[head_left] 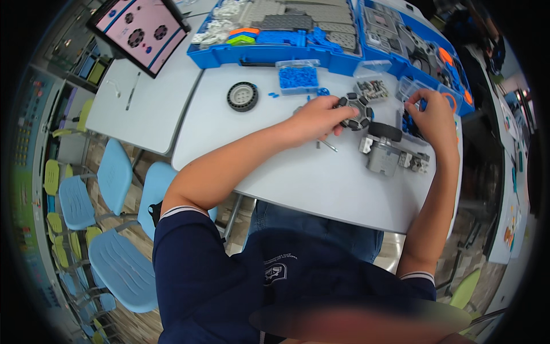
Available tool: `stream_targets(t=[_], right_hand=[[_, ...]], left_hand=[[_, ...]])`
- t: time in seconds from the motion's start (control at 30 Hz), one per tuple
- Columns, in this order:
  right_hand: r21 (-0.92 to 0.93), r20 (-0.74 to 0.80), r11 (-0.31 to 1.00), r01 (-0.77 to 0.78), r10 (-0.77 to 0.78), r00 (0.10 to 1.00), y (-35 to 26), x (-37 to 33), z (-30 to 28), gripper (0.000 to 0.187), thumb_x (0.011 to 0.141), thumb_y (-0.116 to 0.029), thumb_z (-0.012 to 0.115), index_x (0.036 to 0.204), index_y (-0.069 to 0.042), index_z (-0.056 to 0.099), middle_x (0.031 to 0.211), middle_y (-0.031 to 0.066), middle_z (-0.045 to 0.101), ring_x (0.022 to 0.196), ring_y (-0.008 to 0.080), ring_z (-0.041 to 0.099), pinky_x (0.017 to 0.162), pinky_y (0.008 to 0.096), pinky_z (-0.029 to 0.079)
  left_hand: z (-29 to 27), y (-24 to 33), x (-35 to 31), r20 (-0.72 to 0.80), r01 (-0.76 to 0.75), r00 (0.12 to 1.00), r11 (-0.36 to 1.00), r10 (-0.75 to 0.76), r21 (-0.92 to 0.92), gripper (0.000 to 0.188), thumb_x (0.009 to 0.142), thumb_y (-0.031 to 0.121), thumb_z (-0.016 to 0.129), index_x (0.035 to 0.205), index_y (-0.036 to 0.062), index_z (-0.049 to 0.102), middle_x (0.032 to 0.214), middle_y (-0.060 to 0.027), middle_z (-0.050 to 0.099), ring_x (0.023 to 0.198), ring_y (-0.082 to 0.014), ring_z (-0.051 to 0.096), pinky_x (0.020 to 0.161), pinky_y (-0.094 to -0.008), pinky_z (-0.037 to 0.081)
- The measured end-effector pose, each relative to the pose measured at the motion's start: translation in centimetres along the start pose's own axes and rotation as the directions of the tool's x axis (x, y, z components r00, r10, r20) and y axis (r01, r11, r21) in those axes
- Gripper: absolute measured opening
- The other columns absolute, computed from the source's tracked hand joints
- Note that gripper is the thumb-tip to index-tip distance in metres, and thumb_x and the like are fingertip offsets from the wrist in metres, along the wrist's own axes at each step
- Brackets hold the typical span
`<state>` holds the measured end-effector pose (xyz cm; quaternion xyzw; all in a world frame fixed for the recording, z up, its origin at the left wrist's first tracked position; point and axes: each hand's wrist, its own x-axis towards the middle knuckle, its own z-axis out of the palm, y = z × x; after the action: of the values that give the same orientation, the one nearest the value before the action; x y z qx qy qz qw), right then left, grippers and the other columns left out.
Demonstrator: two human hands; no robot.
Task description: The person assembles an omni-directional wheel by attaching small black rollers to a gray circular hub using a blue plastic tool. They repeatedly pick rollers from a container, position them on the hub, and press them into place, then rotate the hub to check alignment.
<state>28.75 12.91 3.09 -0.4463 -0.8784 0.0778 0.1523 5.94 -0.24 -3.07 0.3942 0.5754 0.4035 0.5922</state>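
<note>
My left hand (318, 118) is closed on a dark omni wheel (356, 112) with rollers around its rim, held above the table. My right hand (433, 112) is over a clear plastic box (411, 134) of small dark and blue parts. Its thumb and fingers are bent together; a bit of blue shows by them, but I cannot tell whether it is held. Just nearer than the omni wheel stands a grey motor assembly (382, 159) with a black-tyred wheel (385, 132) and light grey connectors. A thin metal shaft (328, 145) lies below my left hand.
Another black-tyred wheel (243, 96) rests at the left of the white table (275, 166). Farther back are a clear box of blue pins (298, 78), a box of grey pieces (372, 89) and blue parts trays (263, 57). A tablet (140, 33) stands at the far left; blue chairs (123, 269) are beside me.
</note>
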Motion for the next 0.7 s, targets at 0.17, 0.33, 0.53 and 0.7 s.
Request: stream_targets(t=[0.17, 0.33, 0.53, 0.7], right_hand=[[0.091, -0.031, 0.984, 0.152, -0.150, 0.988, 3.7, 0.0, -0.2, 0.018, 0.078, -0.018, 0.078, 0.086, -0.002, 0.074, 0.092, 0.0170, 0.073, 0.076, 0.0328, 0.070, 0.071, 0.0409, 0.053], [0.015, 0.108, 0.998, -0.065, 0.063, 0.992, 4.7, 0.1, -0.6, 0.017, 0.089, -0.021, 0.076, 0.093, -0.004, 0.076, 0.087, 0.0098, 0.071, 0.087, 0.0218, 0.066, 0.083, 0.0356, 0.051], [0.047, 0.192, 0.985, -0.167, 0.156, 0.969, 5.4, -1.1, -3.7, 0.021, 0.089, -0.016, 0.066, 0.099, -0.002, 0.078, 0.085, 0.0205, 0.075, 0.080, 0.0343, 0.072, 0.077, 0.0431, 0.056], [-0.015, 0.282, 0.979, -0.201, 0.197, 0.939, 7.0, -0.2, -2.9, 0.023, 0.089, -0.020, 0.069, 0.098, 0.000, 0.077, 0.086, 0.0215, 0.075, 0.081, 0.0350, 0.072, 0.077, 0.0433, 0.055]], left_hand=[[0.2, 0.2, -0.5, -0.056, 0.017, 0.998, 1.000, -0.018, -0.022, 0.039, 0.093, 0.044, 0.072, 0.107, 0.0098, 0.060, 0.076, -0.0001, 0.056, 0.053, -0.0027, 0.038, 0.046, -0.0208, 0.025], [0.2, 0.6, -0.9, -0.052, 0.044, 0.998, 0.997, -0.047, -0.062, 0.034, 0.096, 0.039, 0.070, 0.107, 0.0102, 0.058, 0.072, 0.0006, 0.055, 0.050, -0.0012, 0.033, 0.044, -0.0201, 0.022], [0.3, 0.5, -0.7, -0.084, 0.044, 0.995, 0.997, -0.050, -0.069, 0.032, 0.098, 0.038, 0.068, 0.107, 0.0084, 0.060, 0.070, 0.0002, 0.054, 0.048, -0.0013, 0.028, 0.043, -0.0208, 0.020], [0.2, 0.5, -0.8, -0.101, 0.043, 0.994, 0.997, -0.048, -0.057, 0.032, 0.099, 0.037, 0.066, 0.107, 0.0073, 0.059, 0.069, -0.0009, 0.054, 0.047, -0.0012, 0.029, 0.043, -0.0208, 0.019]])
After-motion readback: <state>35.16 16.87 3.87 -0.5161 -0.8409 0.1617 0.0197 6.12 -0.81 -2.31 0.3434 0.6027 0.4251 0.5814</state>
